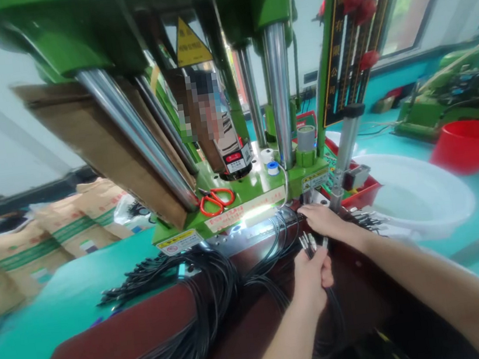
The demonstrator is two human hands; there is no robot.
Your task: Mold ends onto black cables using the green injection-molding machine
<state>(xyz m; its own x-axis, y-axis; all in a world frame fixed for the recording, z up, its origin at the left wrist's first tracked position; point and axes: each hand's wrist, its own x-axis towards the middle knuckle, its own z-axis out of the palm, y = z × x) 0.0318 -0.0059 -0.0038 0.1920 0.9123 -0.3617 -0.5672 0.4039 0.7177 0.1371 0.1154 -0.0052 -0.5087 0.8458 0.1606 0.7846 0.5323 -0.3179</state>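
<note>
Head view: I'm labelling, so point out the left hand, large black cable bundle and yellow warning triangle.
Left hand (309,277), head view: back of hand.
Large black cable bundle (216,282), head view: thick bend.
Yellow warning triangle (191,45), head view: its middle.

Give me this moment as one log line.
Left hand: holding metal cable ends | right hand: by green machine | orange scissors: on its base

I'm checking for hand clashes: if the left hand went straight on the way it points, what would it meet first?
Probably the right hand, just beyond the metal-tipped cables in the left hand, though depth is unclear.
</note>
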